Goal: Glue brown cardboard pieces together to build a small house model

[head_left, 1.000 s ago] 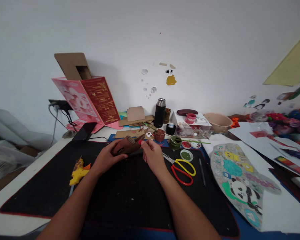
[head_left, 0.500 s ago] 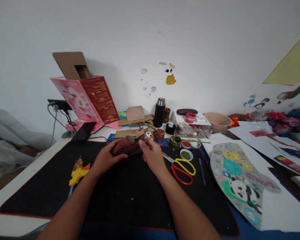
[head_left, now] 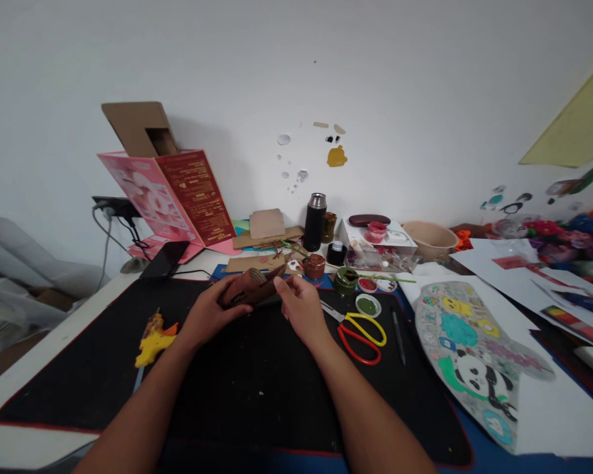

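A brown craft piece (head_left: pixel 247 286), a rolled cylinder with a ridged end joined to a flatter dark brown part, is held above the black desk mat (head_left: pixel 257 408). My left hand (head_left: pixel 211 315) wraps round its left side, thumb along the bottom. At the flat part's right end, my right hand (head_left: pixel 302 307) pinches the edge between thumb and fingers. Red-and-yellow-handled scissors (head_left: pixel 360 336) lie just right of my right hand, blades partly behind it. A yellow glue gun (head_left: pixel 154 341) rests on the mat to the left of my left forearm.
Behind my hands stand a brown paint jar (head_left: pixel 314 266), a green paint jar (head_left: pixel 346 280) and a black flask (head_left: pixel 315 222). A lid of green paint (head_left: pixel 368 305) and a pen (head_left: pixel 398 337) are at right, beside a sticker-covered board (head_left: pixel 474 349). A pink-and-red box (head_left: pixel 192 197) stands back left.
The view has shifted very slightly. Both hands keep the same hold on the brown craft piece, with no other visible movement.
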`<action>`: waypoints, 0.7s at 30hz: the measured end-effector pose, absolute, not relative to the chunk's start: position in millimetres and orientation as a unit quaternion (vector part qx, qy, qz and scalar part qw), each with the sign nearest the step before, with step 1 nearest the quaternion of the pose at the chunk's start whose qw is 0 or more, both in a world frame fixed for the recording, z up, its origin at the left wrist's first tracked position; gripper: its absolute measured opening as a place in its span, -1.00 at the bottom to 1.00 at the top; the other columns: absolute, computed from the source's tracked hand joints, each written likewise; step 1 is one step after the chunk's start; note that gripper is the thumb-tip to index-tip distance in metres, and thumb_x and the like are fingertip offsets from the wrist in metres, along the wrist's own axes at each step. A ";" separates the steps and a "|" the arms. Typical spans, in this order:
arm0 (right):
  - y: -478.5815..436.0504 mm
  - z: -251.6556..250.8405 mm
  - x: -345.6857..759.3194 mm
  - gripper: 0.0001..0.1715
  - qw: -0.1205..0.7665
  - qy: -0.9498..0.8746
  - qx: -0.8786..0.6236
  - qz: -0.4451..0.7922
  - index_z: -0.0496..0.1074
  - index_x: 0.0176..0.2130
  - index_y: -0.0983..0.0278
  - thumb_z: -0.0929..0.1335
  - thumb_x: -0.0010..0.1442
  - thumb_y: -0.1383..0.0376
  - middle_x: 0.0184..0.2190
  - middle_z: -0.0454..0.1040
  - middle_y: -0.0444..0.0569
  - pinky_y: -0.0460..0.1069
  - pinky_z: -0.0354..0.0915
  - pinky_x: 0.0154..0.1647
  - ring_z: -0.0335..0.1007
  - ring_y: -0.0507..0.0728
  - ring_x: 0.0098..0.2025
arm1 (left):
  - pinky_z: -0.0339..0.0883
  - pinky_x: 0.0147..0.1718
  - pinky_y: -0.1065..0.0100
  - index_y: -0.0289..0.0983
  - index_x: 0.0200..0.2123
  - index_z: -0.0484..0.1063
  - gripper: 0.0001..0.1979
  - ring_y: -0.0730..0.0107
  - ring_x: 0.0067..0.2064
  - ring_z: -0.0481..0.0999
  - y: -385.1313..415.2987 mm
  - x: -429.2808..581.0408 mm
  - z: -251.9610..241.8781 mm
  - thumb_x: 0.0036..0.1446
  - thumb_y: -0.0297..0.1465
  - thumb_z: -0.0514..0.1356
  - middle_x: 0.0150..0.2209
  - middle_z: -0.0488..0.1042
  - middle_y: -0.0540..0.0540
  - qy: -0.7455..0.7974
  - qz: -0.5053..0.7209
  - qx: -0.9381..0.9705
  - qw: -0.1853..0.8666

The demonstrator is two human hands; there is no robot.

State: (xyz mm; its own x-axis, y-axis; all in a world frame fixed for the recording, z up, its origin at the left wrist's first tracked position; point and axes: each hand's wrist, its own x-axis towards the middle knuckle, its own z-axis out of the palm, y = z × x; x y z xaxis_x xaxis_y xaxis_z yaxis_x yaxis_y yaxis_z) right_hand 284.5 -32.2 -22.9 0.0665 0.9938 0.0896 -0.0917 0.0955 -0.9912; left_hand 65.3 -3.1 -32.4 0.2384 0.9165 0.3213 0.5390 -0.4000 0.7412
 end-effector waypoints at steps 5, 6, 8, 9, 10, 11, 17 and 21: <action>-35.0 -15.2 284.4 -0.41 0.585 -0.454 -0.438 0.510 0.32 -0.42 0.19 0.45 0.15 -0.23 -0.73 0.15 -0.32 -0.08 -0.07 -0.69 0.03 -0.03 -0.72 | 0.46 0.13 -0.02 -0.18 0.12 0.47 -0.32 -0.05 0.06 0.61 -2.9 66.6 -31.7 -0.02 -0.01 0.43 0.07 0.63 -0.17 0.481 0.388 0.745 0.252; -35.3 -13.8 284.7 -0.41 0.597 -0.442 -0.428 0.515 0.31 -0.43 0.19 0.45 0.15 -0.23 -0.73 0.14 -0.33 -0.08 -0.07 -0.70 0.02 -0.03 -0.72 | 0.46 0.13 -0.01 -0.19 0.12 0.47 -0.31 -0.05 0.07 0.61 -2.9 66.6 -31.6 -0.03 -0.01 0.43 0.07 0.62 -0.17 0.483 0.391 0.742 0.252; -35.0 -12.1 285.5 -0.40 0.620 -0.416 -0.410 0.524 0.30 -0.43 0.19 0.45 0.14 -0.23 -0.74 0.12 -0.34 -0.09 -0.08 -0.71 -0.01 -0.04 -0.73 | 0.46 0.13 0.00 -0.21 0.12 0.46 -0.30 -0.05 0.08 0.60 -3.4 66.3 -30.6 -0.04 -0.01 0.43 0.08 0.61 -0.19 0.489 0.397 0.736 0.248; -34.6 -11.7 286.1 -0.40 0.630 -0.404 -0.403 0.527 0.29 -0.44 0.19 0.46 0.14 -0.22 -0.75 0.11 -0.34 -0.09 -0.09 -0.71 -0.03 -0.05 -0.73 | 0.46 0.13 0.00 -0.21 0.12 0.45 -0.29 -0.06 0.08 0.60 -4.1 65.8 -29.5 -0.04 0.00 0.43 0.08 0.61 -0.19 0.492 0.398 0.735 0.245; -34.0 -11.5 286.5 -0.40 0.638 -0.391 -0.398 0.531 0.28 -0.45 0.18 0.46 0.13 -0.22 -0.76 0.10 -0.35 -0.10 -0.10 -0.72 -0.04 -0.05 -0.74 | 0.45 0.13 0.00 -0.21 0.13 0.45 -0.28 -0.06 0.08 0.59 -5.3 65.0 -28.0 -0.04 0.00 0.43 0.08 0.61 -0.19 0.494 0.397 0.735 0.241; -33.3 -11.5 287.0 -0.40 0.644 -0.379 -0.395 0.535 0.27 -0.45 0.18 0.47 0.13 -0.21 -0.76 0.09 -0.35 -0.11 -0.11 -0.72 -0.05 -0.06 -0.74 | 0.45 0.13 0.00 -0.21 0.14 0.45 -0.27 -0.06 0.08 0.59 -6.8 63.9 -26.0 -0.05 0.01 0.44 0.08 0.61 -0.19 0.496 0.393 0.738 0.234; -31.0 -10.4 288.1 -0.40 0.656 -0.347 -0.395 0.541 0.22 -0.48 0.18 0.49 0.10 -0.17 -0.75 0.06 -0.36 -0.13 -0.14 -0.75 -0.08 -0.08 -0.74 | 0.44 0.15 0.02 -0.13 0.13 0.47 -0.31 -0.04 0.09 0.57 -19.7 51.8 -5.0 -0.03 -0.01 0.46 0.09 0.59 -0.14 0.467 0.365 0.784 0.183; -31.8 -10.8 289.2 -0.41 0.643 -0.345 -0.409 0.547 0.25 -0.47 0.19 0.49 0.09 -0.17 -0.74 0.07 -0.36 -0.15 -0.14 -0.75 -0.08 -0.08 -0.72 | 0.39 0.22 0.02 -0.09 0.12 0.50 -0.32 -0.04 0.13 0.55 -24.6 40.7 17.4 -0.06 -0.03 0.49 0.12 0.57 -0.13 0.427 0.327 0.823 0.183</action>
